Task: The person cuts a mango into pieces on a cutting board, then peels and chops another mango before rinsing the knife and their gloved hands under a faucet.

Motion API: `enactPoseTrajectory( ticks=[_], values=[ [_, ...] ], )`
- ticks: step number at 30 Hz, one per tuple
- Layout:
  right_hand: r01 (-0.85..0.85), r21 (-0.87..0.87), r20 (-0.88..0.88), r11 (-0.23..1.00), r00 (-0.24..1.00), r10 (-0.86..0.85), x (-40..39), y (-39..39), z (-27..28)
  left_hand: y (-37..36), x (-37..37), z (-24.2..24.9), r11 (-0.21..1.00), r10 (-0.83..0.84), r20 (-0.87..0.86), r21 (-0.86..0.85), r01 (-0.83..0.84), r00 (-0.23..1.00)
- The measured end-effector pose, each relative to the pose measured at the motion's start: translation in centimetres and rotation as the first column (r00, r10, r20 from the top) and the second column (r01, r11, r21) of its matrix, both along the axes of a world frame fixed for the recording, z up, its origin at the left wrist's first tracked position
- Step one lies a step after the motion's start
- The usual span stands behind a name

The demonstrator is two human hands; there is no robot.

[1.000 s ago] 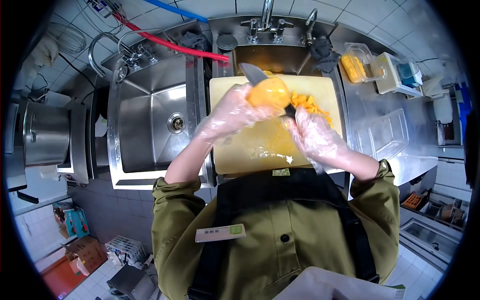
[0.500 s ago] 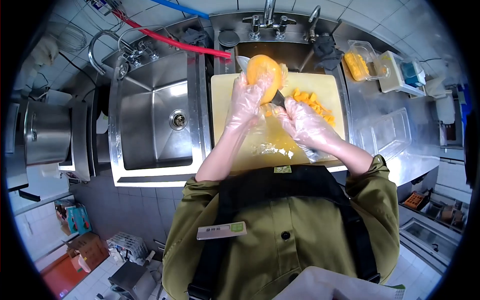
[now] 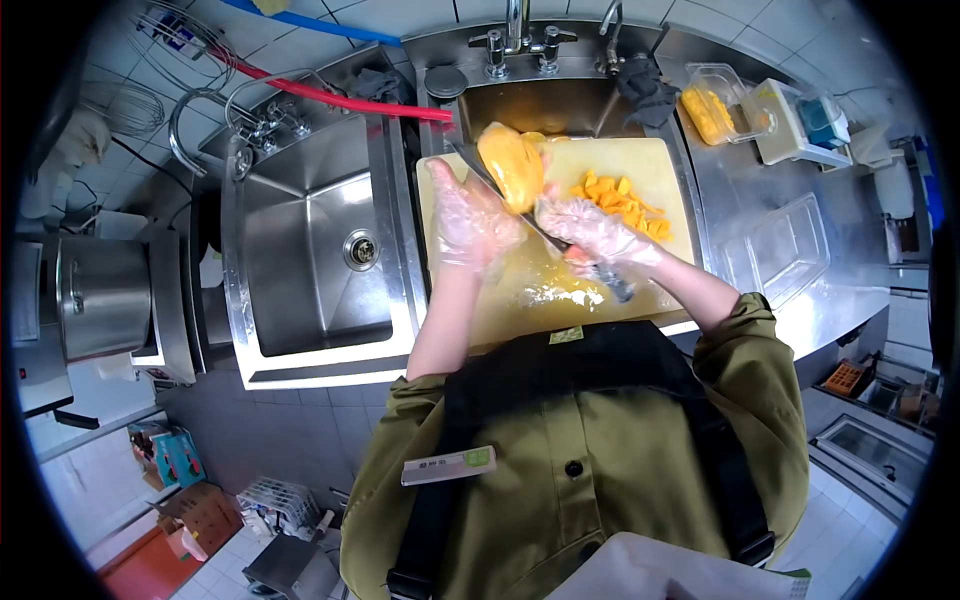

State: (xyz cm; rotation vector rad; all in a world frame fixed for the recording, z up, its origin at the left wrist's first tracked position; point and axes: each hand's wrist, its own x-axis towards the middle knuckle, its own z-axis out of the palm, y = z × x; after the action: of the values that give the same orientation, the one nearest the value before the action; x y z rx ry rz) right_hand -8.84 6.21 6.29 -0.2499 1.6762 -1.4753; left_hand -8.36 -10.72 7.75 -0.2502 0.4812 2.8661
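A peeled yellow-orange fruit that looks like a mango (image 3: pixel 508 170) is over the far left part of the pale cutting board (image 3: pixel 480 320). A long knife (image 3: pixel 483 172) lies slantwise along its near side, blade toward the far left. My right hand (image 3: pixel 598 232), in a clear plastic glove, is closed around the knife near its dark handle, its fingers close to the fruit. My gloved left hand (image 3: pixel 472 222) is on the near left side of the blade, thumb stretched apart from the fingers. Cut orange pieces (image 3: pixel 625 205) are heaped on the board's right side.
On the right counter are a clear tub with yellow pieces (image 3: pixel 707 115), an empty clear container (image 3: pixel 785 255) and a white box (image 3: pixel 800 125). A steel sink basin (image 3: pixel 320 260) is to the left. A red hose (image 3: pixel 350 106) and a dark cloth (image 3: pixel 645 92) lie behind.
My left hand has let go of the fruit and moved down and left, opening. The fruit is tilted left. The knife has come into fuller view, its handle now lower right.
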Motion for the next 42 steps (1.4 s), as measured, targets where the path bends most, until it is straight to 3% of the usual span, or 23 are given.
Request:
enactPoseTrajectory(
  ticks=[2, 4, 8, 9, 10, 13, 14, 15, 17, 20, 21, 23, 24, 27, 28, 31, 32, 34, 35, 36, 37, 41, 42],
  values=[
    [0.025, -0.019, 0.151, 1.0, 0.988, -0.022, -1.0, 0.9, -1.1, -1.8, -0.7, -1.5, 0.957, -0.26, 0.002, 0.137, 0.257, 0.966],
    [-0.05, -0.056, 0.337, 0.997, 0.939, 0.066, -0.8, 0.5, 1.3, -1.7, -0.6, -3.3, 0.97, -0.23, 0.004, 0.084, 0.228, 0.973],
    [-0.06, 0.119, 0.096, 0.991, 0.994, 0.049, -0.4, -0.6, 1.6, -1.6, -1.9, -5.0, 0.958, -0.284, 0.119, 0.072, 0.277, 0.951],
    [-0.303, 0.098, -0.03, 0.948, 0.951, 0.307, -0.7, 0.1, -0.4, -2.3, -2.6, -6.7, 0.945, -0.327, 0.103, 0.053, 0.323, 0.94],
    [-0.27, 0.144, -0.082, 0.952, 0.956, 0.283, 0.2, -0.3, 1.6, -3.0, -3.9, -10.5, 0.92, -0.289, 0.241, 0.339, 0.198, 0.927],
    [0.165, 0.098, -0.08, 0.981, 0.984, -0.157, -1.0, 0.7, 1.1, -4.1, -2.5, -7.7, 0.972, -0.09, 0.087, -0.208, 0.107, 0.992],
    [0.247, -0.07, -0.178, 0.966, 0.95, -0.256, -1.6, 0.4, 0.5, -2.9, -1.1, -4.3, 0.977, -0.03, 0.157, -0.203, 0.062, 0.987],
    [0.295, 0.153, -0.3, 0.943, 0.923, -0.24, -1.4, -0.6, 2.8, -2.5, -0.9, -5.4, 0.985, -0.032, 0.009, -0.171, 0.033, 0.999],
    [0.414, -0.206, -0.083, 0.886, 0.895, -0.438, -0.5, -3.5, 2.1, -1.1, -0.1, -3.5, 0.911, -0.003, -0.104, -0.41, -0.04, 0.995],
    [0.445, -0.315, 0.109, 0.838, 0.895, -0.433, -0.6, -3.7, -0.3, -1.0, 1.3, -0.6, 0.583, -0.017, -0.269, -0.785, -0.209, 0.963],
    [0.477, -0.33, 0.132, 0.815, 0.878, -0.461, -0.6, -3.8, -0.4, -1.7, 1.1, 0.0, 0.32, -0.076, -0.423, -0.868, -0.38, 0.903],
    [0.504, -0.328, 0.115, 0.799, 0.861, -0.495, -1.2, -2.7, -0.7, -3.2, 1.2, -1.1, 0.202, -0.023, -0.369, -0.912, -0.357, 0.929],
    [0.522, -0.272, 0.0, 0.808, 0.84, -0.542, -1.0, -2.3, 0.0, -4.0, 1.5, -0.4, -0.145, -0.115, -0.23, -0.958, -0.246, 0.966],
    [0.49, -0.194, -0.201, 0.85, 0.828, -0.524, -0.5, -1.4, 0.2, -3.8, 0.5, -4.5, -0.648, -0.151, 0.224, -0.758, 0.075, 0.963],
    [0.456, -0.162, -0.284, 0.875, 0.828, -0.484, -0.5, -1.1, -0.6, -3.4, 0.8, -4.3, -0.681, -0.153, 0.339, -0.717, 0.15, 0.928],
    [0.425, 0.143, -0.365, 0.894, 0.862, -0.352, 0.4, -0.8, 1.3, -2.5, 1.5, -7.6, -0.807, -0.145, -0.1, -0.564, -0.176, 0.984],
    [0.417, 0.184, -0.388, 0.89, 0.863, -0.324, 0.9, -0.8, 2.7, -2.5, 1.7, -7.5, -0.674, -0.143, -0.264, -0.68, -0.289, 0.954],
    [0.409, 0.258, -0.467, 0.875, 0.846, -0.258, 1.2, -0.8, 2.8, 0.0, 1.5, -6.5, 0.215, 0.024, -0.201, -0.956, -0.201, 0.979],
    [0.376, 0.282, -0.523, 0.883, 0.832, -0.187, 1.2, -0.7, 2.1, 2.0, 1.5, -5.2, 0.731, 0.027, -0.054, -0.68, -0.057, 0.998],
    [0.349, 0.309, -0.577, 0.885, 0.809, -0.118, 1.1, -0.5, 1.8, 4.1, 1.5, -3.0, 0.982, 0.019, 0.181, -0.186, 0.016, 0.983],
    [0.329, 0.338, -0.628, 0.882, 0.777, -0.049, 1.0, -0.1, 1.8, 4.8, 1.1, -3.4, 0.965, 0.107, 0.272, -0.259, -0.034, 0.956],
    [0.323, 0.121, -0.069, 0.939, 0.946, -0.316, 1.4, 5.4, 4.7, 4.6, 0.8, -3.1, 0.953, -0.232, 0.367, 0.273, 0.134, 0.901],
    [0.333, 0.267, -0.294, 0.904, 0.922, -0.253, 1.7, 6.7, 5.9, 4.5, 0.5, -3.6, 0.945, -0.265, 0.365, 0.282, 0.166, 0.892]
  ],
)
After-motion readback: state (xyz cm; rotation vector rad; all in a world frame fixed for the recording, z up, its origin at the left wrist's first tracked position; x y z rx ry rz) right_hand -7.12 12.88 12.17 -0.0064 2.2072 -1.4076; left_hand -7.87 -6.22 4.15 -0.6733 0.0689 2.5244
